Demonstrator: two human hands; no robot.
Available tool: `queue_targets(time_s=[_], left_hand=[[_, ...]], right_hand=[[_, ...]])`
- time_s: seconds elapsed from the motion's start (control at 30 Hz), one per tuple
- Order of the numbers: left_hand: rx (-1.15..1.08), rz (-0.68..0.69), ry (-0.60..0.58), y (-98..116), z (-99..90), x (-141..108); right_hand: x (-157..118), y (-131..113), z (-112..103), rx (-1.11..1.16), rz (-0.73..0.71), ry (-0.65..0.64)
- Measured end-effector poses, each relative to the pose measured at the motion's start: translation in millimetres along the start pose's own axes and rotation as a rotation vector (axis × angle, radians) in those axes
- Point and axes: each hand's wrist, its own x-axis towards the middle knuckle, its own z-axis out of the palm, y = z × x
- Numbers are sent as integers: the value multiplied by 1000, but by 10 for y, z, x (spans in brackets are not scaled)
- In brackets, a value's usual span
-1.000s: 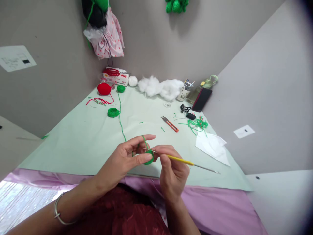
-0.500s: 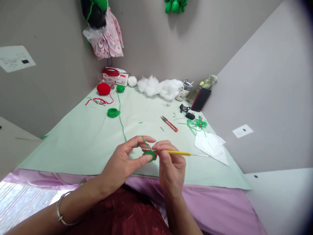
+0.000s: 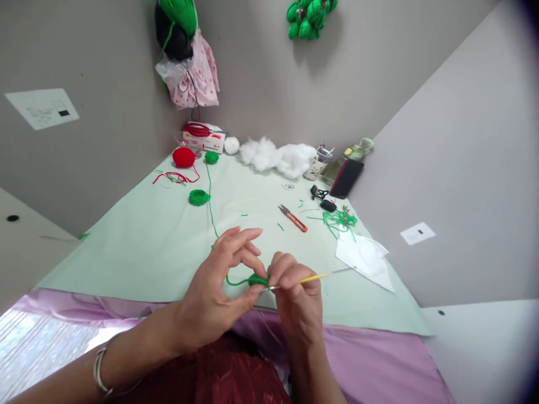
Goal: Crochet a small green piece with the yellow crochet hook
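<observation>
Between the thumb and a finger of my left hand is a small green crochet piece. The other fingers of that hand are raised and spread. My right hand grips a crochet hook with a yellow handle, its metal tip at the right edge of the piece. Both hands meet there, low over the table's front edge. A strand of green yarn runs from my left hand back across the cloth, past a wound green coil, to a small green ball.
Orange-handled thread snips lie beyond my right hand. Yarn scraps, white paper and a phone are at the right. White stuffing, a pen cup and a red yarn ball line the back.
Both hands are slightly lower, and the green piece has turned flatter between them. The yarn that ran over my raised left finger now hangs in a loose loop beside the piece. The view has shifted slightly.
</observation>
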Motion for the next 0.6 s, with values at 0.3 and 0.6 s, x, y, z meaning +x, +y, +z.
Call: queue_targets(time_s=[0.3, 0.6], left_hand=[[-418, -536, -202, -150, 18, 54], [-566, -710, -582, -301, 3, 639]], right_hand=[[204, -168, -58, -530, -269, 167], [1161, 26, -405, -481, -19, 402]])
